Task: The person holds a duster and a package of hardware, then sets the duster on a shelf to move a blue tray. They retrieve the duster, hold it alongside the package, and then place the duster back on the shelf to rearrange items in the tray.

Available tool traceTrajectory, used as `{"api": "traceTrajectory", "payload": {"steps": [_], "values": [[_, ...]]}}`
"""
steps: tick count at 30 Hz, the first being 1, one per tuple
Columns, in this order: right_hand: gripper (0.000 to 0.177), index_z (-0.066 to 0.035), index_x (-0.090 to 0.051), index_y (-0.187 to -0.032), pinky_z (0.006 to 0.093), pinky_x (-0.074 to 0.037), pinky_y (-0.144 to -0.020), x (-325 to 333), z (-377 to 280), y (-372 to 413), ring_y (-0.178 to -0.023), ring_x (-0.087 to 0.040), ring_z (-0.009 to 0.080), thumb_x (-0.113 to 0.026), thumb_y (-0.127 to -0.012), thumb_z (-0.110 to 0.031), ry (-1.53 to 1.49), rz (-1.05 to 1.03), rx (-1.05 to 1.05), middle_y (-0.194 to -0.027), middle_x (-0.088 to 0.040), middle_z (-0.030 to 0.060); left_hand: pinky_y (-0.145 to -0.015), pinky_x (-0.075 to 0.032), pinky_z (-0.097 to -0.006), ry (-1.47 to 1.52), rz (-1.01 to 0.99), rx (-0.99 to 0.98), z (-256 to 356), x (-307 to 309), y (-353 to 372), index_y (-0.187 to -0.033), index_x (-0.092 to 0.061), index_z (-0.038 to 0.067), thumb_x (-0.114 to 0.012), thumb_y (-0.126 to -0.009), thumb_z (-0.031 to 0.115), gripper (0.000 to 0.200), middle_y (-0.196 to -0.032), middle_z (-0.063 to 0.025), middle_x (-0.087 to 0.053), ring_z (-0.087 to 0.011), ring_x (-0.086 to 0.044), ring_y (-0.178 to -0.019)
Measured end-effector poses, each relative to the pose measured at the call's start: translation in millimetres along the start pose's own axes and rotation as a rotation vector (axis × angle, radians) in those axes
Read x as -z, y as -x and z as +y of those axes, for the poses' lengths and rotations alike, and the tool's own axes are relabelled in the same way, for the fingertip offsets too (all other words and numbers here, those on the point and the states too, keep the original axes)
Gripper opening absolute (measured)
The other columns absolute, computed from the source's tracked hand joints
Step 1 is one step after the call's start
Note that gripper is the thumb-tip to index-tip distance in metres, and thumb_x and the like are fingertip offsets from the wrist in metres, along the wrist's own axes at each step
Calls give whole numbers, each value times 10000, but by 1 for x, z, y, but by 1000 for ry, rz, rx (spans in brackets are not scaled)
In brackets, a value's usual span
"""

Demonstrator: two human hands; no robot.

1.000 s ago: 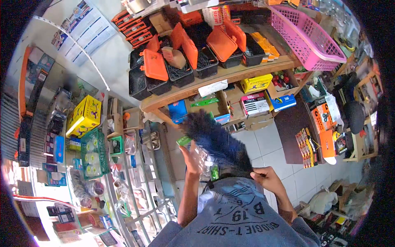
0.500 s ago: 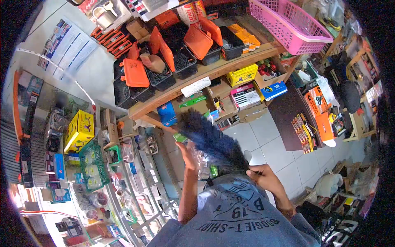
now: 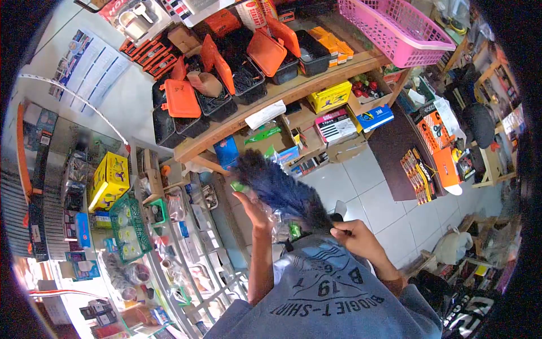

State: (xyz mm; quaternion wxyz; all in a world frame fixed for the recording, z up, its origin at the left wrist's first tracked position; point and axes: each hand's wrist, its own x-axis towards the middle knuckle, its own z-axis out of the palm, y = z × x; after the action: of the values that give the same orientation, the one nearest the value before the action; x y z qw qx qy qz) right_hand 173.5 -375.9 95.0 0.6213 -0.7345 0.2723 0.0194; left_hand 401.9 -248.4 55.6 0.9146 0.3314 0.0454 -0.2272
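Observation:
My right hand (image 3: 357,238) is closed on the handle end of a dark blue-black feather duster (image 3: 285,187), close to my shirt front. The duster's fluffy part slants up and left, in front of my left hand. My left hand (image 3: 257,213) is raised, holding a clear plastic packet (image 3: 278,226) with green parts showing at its upper and lower ends. The duster lies over or against this packet, hiding much of it. Some of my left fingers are hidden behind the packet.
Open black bins with orange lids (image 3: 182,99) line a wooden shelf (image 3: 276,107) ahead. Small boxes sit below it. A pink basket (image 3: 398,34) stands at the upper right. On the left are glass shelves of goods and a yellow box (image 3: 110,181). White floor tiles (image 3: 370,169) show at right.
The feather duster's fluffy end has shifted slightly left across the packet. My right hand has moved slightly up and left. My left hand keeps nearly the same place.

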Motion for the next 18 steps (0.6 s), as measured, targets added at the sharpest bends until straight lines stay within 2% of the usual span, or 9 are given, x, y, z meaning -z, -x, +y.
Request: {"api": "traceTrajectory", "payload": {"steps": [1, 2, 3, 5, 6, 8, 10, 16, 18], "values": [[254, -7, -653, -997, 303, -464, -664, 1, 1, 0, -682, -556, 133, -633, -878, -230, 29, -77, 1, -786, -665, 141, -953, -417, -410, -8, -89, 28, -1, 17, -5, -1354, -414, 109, -353, -957, 480, 547, -1196, -80, -555, -255, -544, -1073], [250, -24, -658, -1010, 301, -468, -667, 3, 2, 0, -686, -580, 140, -636, -876, -234, 58, -154, 3, -801, -673, 147, -985, -402, -401, 109, -571, -49, 0, 27, -14, -1349, -430, 107, -350, -954, 490, 555, -1182, -79, -570, -252, -544, -1102], [250, -24, -658, -1010, 301, -468, -667, 4, 4, -1, -686, -580, 140, -636, -876, -234, 57, -155, 3, -801, -673, 147, -985, -402, -401, 108, -571, -49, -6, 41, -20, -1349, -430, 107, -350, -954, 490, 555, -1182, -79, -570, -252, -544, -1102], [231, -40, -671, -984, 302, -462, -638, 6, 10, -4, -651, -578, 159, -637, -874, -241, 126, -157, -80, -783, -669, 144, -1027, -306, -566, -1015, 136, -297, -13, 51, -25, -1353, -423, 66, -408, -879, 620, 730, -1283, -179, -508, -391, -457, -1185], [231, -40, -671, -984, 302, -462, -638, 4, 13, -4, -651, -578, 159, -637, -874, -241, 127, -158, -82, -783, -669, 144, -1027, -306, -566, -1015, 138, -295, -12, 58, -27, -1353, -423, 66, -408, -879, 620, 730, -1283, -179, -508, -391, -457, -1185], [223, -36, -663, -947, 310, -441, -598, 1, 21, -1, -594, -529, 175, -630, -878, -246, 97, -105, 44, -722, -635, 146, -1066, -237, -574, 309, -394, 77, 7, 42, -23, -1363, -412, 65, -436, -824, 692, 827, -1342, -182, -459, -409, -383, -1253], [223, -29, -657, -934, 311, -434, -590, 2, 30, 1, -586, -499, 166, -628, -880, -243, 96, -113, 18, -697, -618, 141, -1145, -121, -511, 246, -489, -28, 8, 49, -30, -1363, -408, 108, -525, -806, 629, 772, -1433, -135, -371, -294, -312, -1341], [212, -32, -662, -969, 287, -452, -615, 6, 28, -6, -623, -524, 111, -640, -873, -220, 105, -144, 50, -722, -646, 132, -871, -513, -448, 460, -284, 35, 11, 92, -28, -1331, -429, 50, -572, -864, 408, 606, -1217, -160, -577, -294, -603, -1034], [206, -33, -666, -971, 284, -456, -620, 7, 22, -4, -633, -528, 101, -642, -872, -212, 120, -233, 97, -731, -656, 127, -1053, -342, -437, 355, -98, -19, 9, 75, -20, -1413, -307, 44, -236, -917, 651, 787, -1372, -135, -436, -283, -459, -1220]]}}
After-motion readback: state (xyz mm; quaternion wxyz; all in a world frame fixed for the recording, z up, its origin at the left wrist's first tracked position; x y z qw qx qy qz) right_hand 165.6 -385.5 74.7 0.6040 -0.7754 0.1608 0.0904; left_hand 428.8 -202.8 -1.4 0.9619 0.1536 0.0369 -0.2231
